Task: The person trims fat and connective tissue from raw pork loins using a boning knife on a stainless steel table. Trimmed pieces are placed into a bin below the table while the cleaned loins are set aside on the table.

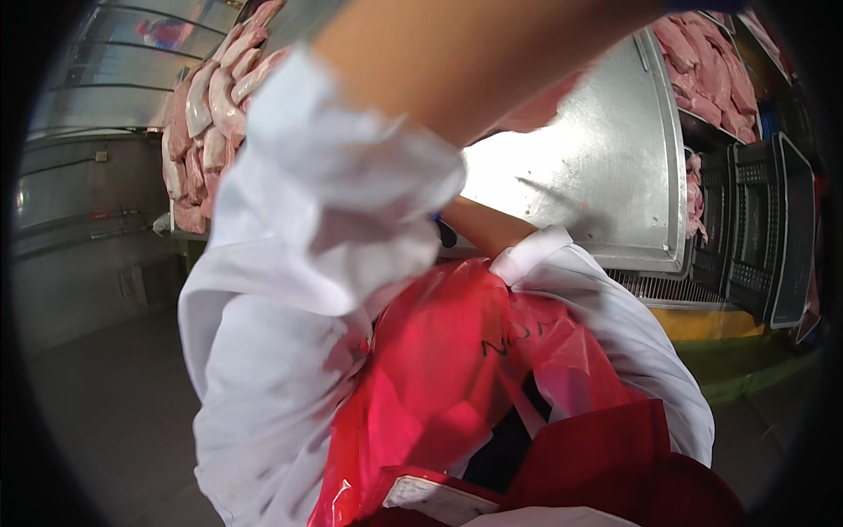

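My left forearm (483, 53), in a rolled white sleeve, reaches across to the upper right; my left hand (707, 5) shows only as a bit of blue at the top edge, beside piled meat. My right hand (436, 215) is mostly hidden behind the left sleeve, a sliver of blue showing near a dark object (446, 234) I cannot make out. A steel tray (615, 202) lies under the arms, with pink meat (536, 110) partly behind my left forearm.
Pale pink meat pieces (211, 114) are piled at the upper left, more meat (711, 75) at the upper right. Grey plastic crates (764, 228) stand right of the tray. A metal grate (667, 288) lies below it. A red apron (421, 369) covers my front.
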Motion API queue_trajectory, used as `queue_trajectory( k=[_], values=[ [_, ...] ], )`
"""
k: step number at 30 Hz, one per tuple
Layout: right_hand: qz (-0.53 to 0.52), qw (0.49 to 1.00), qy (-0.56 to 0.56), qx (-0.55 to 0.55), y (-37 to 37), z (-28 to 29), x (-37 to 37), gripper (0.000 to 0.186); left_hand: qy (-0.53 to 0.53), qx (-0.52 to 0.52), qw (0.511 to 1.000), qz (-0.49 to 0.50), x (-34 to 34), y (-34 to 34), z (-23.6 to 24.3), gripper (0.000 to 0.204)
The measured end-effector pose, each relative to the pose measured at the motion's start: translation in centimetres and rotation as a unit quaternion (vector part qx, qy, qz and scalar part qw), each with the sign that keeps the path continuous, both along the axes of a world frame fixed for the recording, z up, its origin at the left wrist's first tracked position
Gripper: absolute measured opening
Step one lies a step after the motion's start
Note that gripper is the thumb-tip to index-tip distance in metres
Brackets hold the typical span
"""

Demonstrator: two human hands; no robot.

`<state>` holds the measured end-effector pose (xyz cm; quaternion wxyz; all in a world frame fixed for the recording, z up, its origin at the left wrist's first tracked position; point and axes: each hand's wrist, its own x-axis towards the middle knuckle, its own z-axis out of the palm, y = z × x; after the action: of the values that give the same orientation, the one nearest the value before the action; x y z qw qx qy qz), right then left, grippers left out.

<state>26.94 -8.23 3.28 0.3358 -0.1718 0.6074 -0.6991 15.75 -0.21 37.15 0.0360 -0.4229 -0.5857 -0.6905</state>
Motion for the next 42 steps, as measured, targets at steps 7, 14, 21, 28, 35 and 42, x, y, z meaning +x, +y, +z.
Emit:
queue_trajectory(
  k=[7,14,21,28,35,42],
  values=[
    [-0.326,0.941,0.011,0.090,16.4,-7.7,-0.4,0.081,0.248,-0.270,0.930,0.024,-8.4,2.0,-6.3,0.034],
    [-0.425,0.876,-0.003,0.229,24.5,-6.4,-6.8,0.082,0.021,-0.581,0.795,0.174,-8.5,-20.8,-39.4,0.051],
    [-0.536,0.817,0.004,0.214,26.3,-7.7,-6.5,0.079,0.142,-0.473,0.845,0.204,-4.8,-13.3,-41.1,0.030],
    [-0.489,0.825,-0.080,0.271,19.6,-5.2,-0.2,0.079,0.126,-0.525,0.809,0.234,-6.1,-8.4,-42.4,0.024],
    [-0.533,0.800,-0.082,0.265,20.4,-5.9,-4.2,0.079,0.135,-0.532,0.807,0.218,-6.1,-7.7,-42.4,0.023],
    [-0.520,0.824,-0.051,0.221,14.9,-7.6,3.6,0.079,0.125,-0.552,0.790,0.236,-6.6,-7.8,-43.1,0.025]
  ],
)
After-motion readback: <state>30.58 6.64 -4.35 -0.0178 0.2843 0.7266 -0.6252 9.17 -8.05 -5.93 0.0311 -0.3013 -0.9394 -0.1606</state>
